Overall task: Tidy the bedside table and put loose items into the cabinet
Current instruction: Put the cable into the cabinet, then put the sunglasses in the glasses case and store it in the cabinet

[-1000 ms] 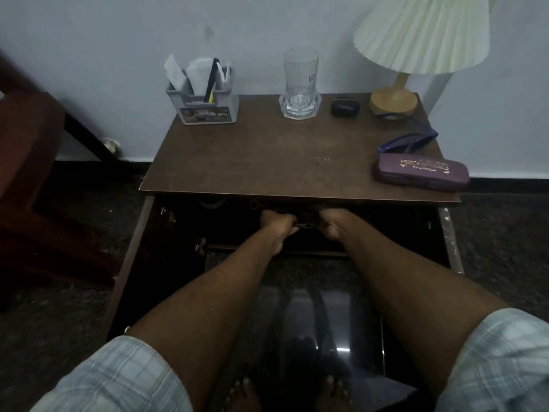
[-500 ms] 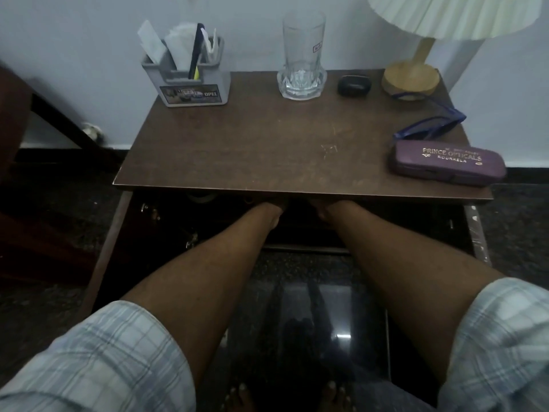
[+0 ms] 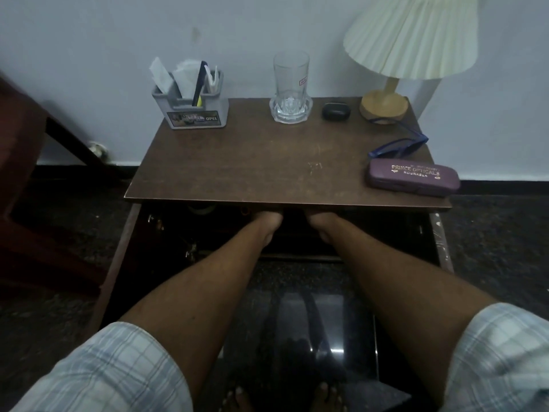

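Observation:
The brown bedside table (image 3: 237, 162) stands against the wall with its cabinet (image 3: 166, 233) open below, both doors swung outward. My left hand (image 3: 267, 220) and my right hand (image 3: 316, 221) reach side by side into the dark cabinet; the table's front edge hides their fingers. On the tabletop lie a purple spectacle case (image 3: 413, 177) at the front right, blue sunglasses (image 3: 399, 144) behind it, a small black earbud case (image 3: 335, 110), a drinking glass (image 3: 291, 84) on a clear coaster, and a grey organiser (image 3: 193, 107) with pens and papers.
A lamp (image 3: 386, 104) with a pleated shade stands at the back right corner. The left cabinet door (image 3: 118, 263) and right door (image 3: 442, 242) stick out toward me. A dark red chair (image 3: 23, 188) stands to the left. My bare feet rest on the glossy floor.
Both hands have pushed further into the cabinet, so the fingers that showed a second ago are now hidden under the tabletop. My view has shifted slightly.

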